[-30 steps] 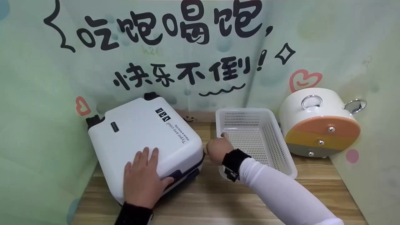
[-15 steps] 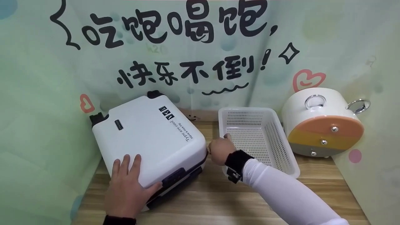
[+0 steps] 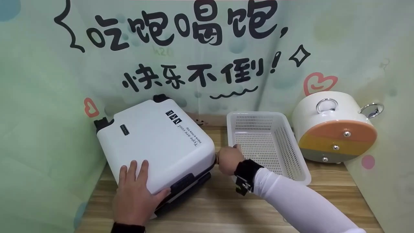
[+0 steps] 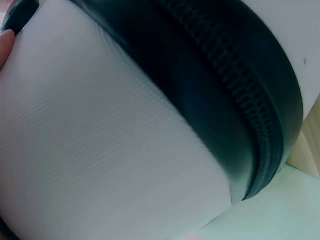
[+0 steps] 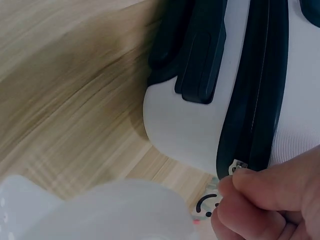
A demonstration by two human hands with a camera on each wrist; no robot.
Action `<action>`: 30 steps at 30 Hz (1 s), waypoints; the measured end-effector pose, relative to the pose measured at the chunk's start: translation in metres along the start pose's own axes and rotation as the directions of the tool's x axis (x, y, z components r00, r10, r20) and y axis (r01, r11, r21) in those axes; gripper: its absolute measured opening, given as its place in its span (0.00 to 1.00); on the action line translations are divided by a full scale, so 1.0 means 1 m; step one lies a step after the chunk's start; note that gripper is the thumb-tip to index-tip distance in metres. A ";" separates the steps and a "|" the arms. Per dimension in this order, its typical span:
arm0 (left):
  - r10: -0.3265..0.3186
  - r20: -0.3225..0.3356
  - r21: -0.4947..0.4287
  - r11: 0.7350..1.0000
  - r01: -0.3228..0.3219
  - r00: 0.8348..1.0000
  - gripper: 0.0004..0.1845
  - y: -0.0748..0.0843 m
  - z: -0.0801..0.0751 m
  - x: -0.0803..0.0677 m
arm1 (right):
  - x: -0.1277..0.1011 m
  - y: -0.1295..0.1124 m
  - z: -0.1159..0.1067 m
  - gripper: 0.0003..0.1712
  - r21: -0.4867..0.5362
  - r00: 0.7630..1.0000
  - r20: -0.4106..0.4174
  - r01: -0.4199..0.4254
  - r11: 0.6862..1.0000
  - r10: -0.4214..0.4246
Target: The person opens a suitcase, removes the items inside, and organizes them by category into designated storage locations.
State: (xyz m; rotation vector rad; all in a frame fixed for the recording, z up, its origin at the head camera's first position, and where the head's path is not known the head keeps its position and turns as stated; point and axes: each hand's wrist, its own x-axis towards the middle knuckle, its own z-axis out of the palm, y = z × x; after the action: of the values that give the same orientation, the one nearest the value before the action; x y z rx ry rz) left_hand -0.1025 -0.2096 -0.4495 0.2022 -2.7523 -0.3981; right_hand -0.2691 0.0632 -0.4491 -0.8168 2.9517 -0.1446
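A white hard-shell suitcase (image 3: 155, 139) lies flat on the table, its wheels toward the back wall. My left hand (image 3: 134, 197) rests on its near left part with fingers spread, thumb over the front edge near a dark handle (image 5: 202, 60). In the left wrist view only a fingertip (image 4: 5, 45) shows, beside the white shell and the dark zipper band (image 4: 240, 90). At the suitcase's right corner, my right hand (image 3: 230, 160) pinches a small metal zipper pull (image 5: 237, 165) between thumb and curled fingers. The zipper line in the right wrist view looks closed.
A white perforated plastic basket (image 3: 299, 161) stands just right of the suitcase, close to my right hand. Further right sits a round white box (image 3: 323, 103) with coloured drawers and metal rings. A printed cloth (image 3: 200, 106) hangs behind the wooden table (image 3: 220, 207).
My left hand has slid left and toward me across the suitcase top. The right hand keeps its pinch at the corner, with barely any shift. The head view has moved slightly.
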 end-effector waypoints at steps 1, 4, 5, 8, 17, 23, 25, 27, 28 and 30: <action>0.004 -0.008 -0.007 1.000 -0.004 1.000 0.60 0.001 0.001 0.000 | 0.000 0.001 0.001 0.21 0.002 1.000 0.002 -0.005 1.000 0.005; 0.004 -0.014 -0.009 1.000 -0.005 1.000 0.60 0.005 0.004 0.000 | 0.000 0.002 0.002 0.22 0.012 1.000 0.002 -0.016 1.000 0.016; 0.000 -0.008 -0.007 1.000 0.000 1.000 0.60 0.006 0.004 -0.001 | 0.000 0.003 0.003 0.21 0.015 1.000 0.000 -0.017 1.000 0.017; -0.009 0.005 -0.007 1.000 0.009 1.000 0.60 0.010 0.004 0.000 | 0.000 0.004 0.004 0.21 0.022 1.000 0.001 -0.024 0.999 0.023; -0.009 -0.032 0.018 1.000 0.010 0.999 0.60 0.026 0.010 0.000 | -0.011 -0.010 0.004 0.19 0.089 0.997 0.011 0.069 0.994 -0.071; -0.013 -0.021 0.052 0.999 0.014 1.000 0.60 0.038 0.011 0.000 | -0.013 -0.014 0.007 0.19 -0.008 0.993 -0.079 0.085 0.996 -0.085; -0.004 -0.014 0.050 0.999 0.004 1.000 0.59 0.041 0.009 -0.002 | -0.013 -0.012 0.007 0.19 -0.022 0.993 -0.086 0.077 0.997 -0.079; 0.009 0.008 0.031 0.999 -0.010 1.000 0.57 0.044 0.005 -0.005 | -0.012 -0.008 0.007 0.18 -0.025 0.994 -0.085 0.069 0.997 -0.071; 0.018 0.026 0.019 1.000 -0.018 1.000 0.56 0.044 0.003 -0.006 | -0.012 -0.007 0.007 0.18 -0.026 0.994 -0.088 0.064 0.998 -0.066; 0.033 0.066 -0.010 0.999 -0.032 0.997 0.54 0.044 -0.005 -0.008 | -0.012 -0.004 0.006 0.18 -0.017 0.993 -0.101 0.052 0.999 -0.053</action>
State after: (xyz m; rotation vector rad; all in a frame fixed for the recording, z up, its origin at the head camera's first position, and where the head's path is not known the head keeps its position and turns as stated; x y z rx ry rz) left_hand -0.0972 -0.1673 -0.4349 0.1446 -2.8144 -0.4153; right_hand -0.2563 0.0661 -0.4543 -0.9163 3.0303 -0.1735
